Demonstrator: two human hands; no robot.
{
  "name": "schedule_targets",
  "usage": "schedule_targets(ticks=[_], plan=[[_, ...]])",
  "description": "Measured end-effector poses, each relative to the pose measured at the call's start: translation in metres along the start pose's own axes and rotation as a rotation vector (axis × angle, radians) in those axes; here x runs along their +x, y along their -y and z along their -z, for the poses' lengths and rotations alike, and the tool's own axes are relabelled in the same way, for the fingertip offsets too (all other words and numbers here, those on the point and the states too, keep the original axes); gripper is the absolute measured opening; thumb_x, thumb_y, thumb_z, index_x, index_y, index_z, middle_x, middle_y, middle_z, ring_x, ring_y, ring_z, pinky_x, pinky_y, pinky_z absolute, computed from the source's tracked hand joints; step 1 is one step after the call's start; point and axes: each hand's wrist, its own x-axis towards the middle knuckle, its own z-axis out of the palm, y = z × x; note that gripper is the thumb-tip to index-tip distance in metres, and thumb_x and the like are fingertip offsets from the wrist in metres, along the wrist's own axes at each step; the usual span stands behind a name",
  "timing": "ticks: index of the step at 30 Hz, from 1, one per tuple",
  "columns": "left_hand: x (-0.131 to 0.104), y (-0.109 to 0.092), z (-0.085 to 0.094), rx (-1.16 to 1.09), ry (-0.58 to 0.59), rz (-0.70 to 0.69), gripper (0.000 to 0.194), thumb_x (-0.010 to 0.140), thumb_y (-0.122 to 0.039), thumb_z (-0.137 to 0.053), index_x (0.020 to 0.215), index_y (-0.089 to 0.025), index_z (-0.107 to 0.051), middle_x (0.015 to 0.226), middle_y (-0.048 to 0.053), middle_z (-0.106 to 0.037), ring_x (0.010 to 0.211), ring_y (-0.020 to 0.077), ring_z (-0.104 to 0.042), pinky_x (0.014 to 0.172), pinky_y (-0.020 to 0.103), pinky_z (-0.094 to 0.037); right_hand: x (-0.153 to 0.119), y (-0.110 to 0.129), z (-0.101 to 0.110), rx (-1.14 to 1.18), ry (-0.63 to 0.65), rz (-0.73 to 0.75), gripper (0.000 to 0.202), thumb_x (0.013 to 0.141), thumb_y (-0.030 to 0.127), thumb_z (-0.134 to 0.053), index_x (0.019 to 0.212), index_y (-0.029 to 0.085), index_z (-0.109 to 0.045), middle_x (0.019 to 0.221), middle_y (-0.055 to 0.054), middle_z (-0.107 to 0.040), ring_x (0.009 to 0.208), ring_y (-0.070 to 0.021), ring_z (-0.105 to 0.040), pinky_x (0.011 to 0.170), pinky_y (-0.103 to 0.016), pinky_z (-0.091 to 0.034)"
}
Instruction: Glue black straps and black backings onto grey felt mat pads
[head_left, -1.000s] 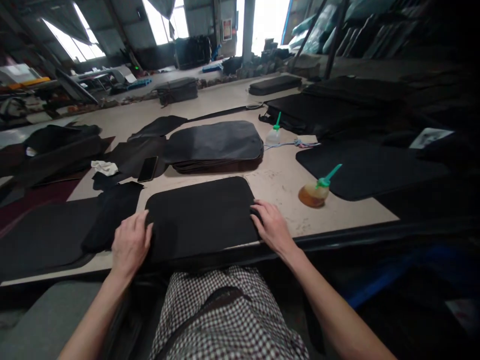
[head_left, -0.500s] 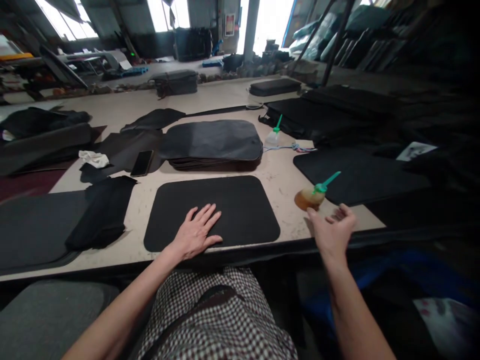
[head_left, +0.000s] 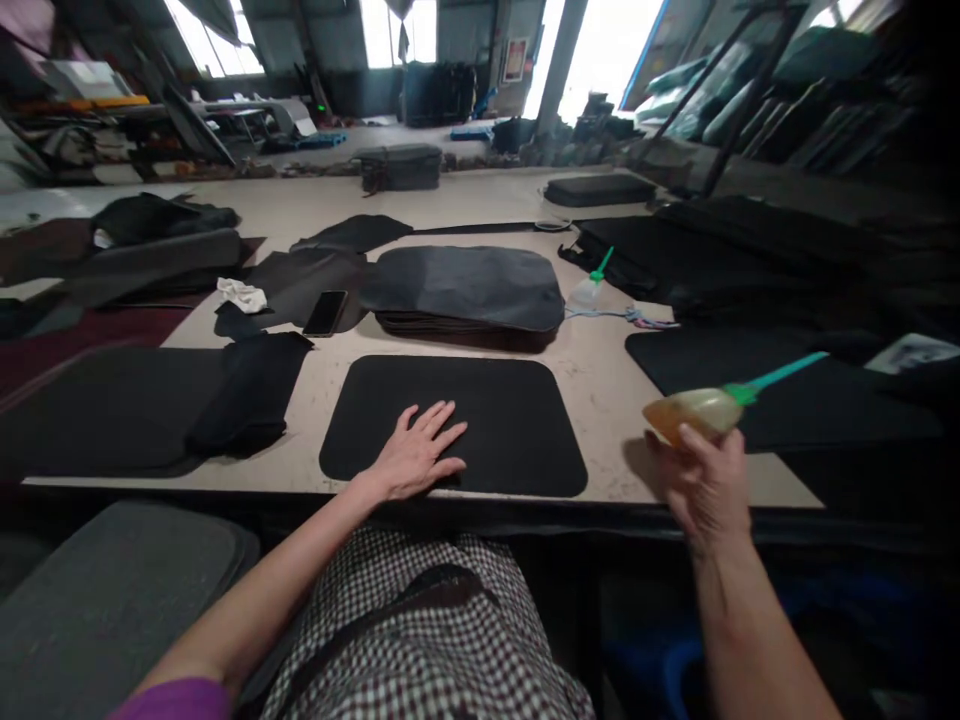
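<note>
A black rounded-corner sheet (head_left: 510,425) lies flat near the table's front edge. My left hand (head_left: 420,450) rests on its left part, palm down with the fingers spread. To the right of the sheet, my right hand (head_left: 709,475) is closed around a squeeze bottle (head_left: 691,412) holding amber liquid. The bottle is tilted onto its side above the table, its green nozzle pointing right and slightly up. Behind the sheet is a stack of dark rounded pieces (head_left: 465,290).
A second bottle with a green nozzle (head_left: 589,288) stands right of the stack. A phone (head_left: 325,313) and a crumpled white cloth (head_left: 241,295) lie to the left. Black sheets (head_left: 112,400) cover the table's left end, and more dark material (head_left: 750,370) lies at right.
My right hand has taken hold of the amber bottle, lifted it and tipped it over. My left hand stays flat on the sheet. The view has shifted left.
</note>
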Motion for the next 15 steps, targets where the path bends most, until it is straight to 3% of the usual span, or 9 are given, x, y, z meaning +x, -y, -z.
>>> schedule_targets(ticks=[3,6,11,15], plan=[[0.001,0.007,0.008,-0.087,-0.007,0.052,0.061,0.107,-0.058,-0.028,0.16,-0.029,-0.036,0.173,0.01,-0.022,0.161,0.0239,-0.019,0.127,0.054,-0.018,-0.02,0.034,-0.017,0.13,0.184,-0.072,0.065,0.082,0.042,-0.073,0.141,0.045,-0.047,0.155,-0.007,-0.049,0.128,-0.0349,-0.063,0.102,-0.058,-0.055],[0.003,0.017,0.013,-0.086,-0.075,0.089,0.061,0.107,-0.059,-0.029,0.158,-0.027,-0.04,0.172,0.01,-0.026,0.16,0.0228,-0.021,0.127,0.053,-0.017,-0.031,0.056,-0.046,0.051,0.316,-0.107,0.074,0.078,0.043,-0.075,0.146,0.042,-0.047,0.151,-0.013,-0.053,0.119,-0.0389,-0.068,0.094,-0.056,-0.059],[0.0,0.033,0.002,0.018,-0.12,0.124,0.064,0.106,-0.062,-0.032,0.154,-0.024,-0.046,0.169,0.012,-0.035,0.158,0.0245,-0.027,0.127,0.052,-0.017,-0.042,0.06,-0.126,-0.14,0.449,-0.026,0.074,0.062,0.045,-0.089,0.129,0.029,-0.063,0.123,-0.011,-0.069,0.109,-0.0353,-0.069,0.099,-0.053,-0.055],[-0.006,0.035,-0.008,0.015,-0.16,0.141,0.064,0.105,-0.063,-0.034,0.154,-0.024,-0.047,0.164,0.012,-0.043,0.154,0.0248,-0.035,0.126,0.052,-0.021,-0.063,0.053,-0.193,-0.198,0.63,0.043,0.071,0.062,0.05,-0.093,0.12,0.024,-0.063,0.113,-0.007,-0.071,0.107,-0.0329,-0.069,0.1,-0.051,-0.056]])
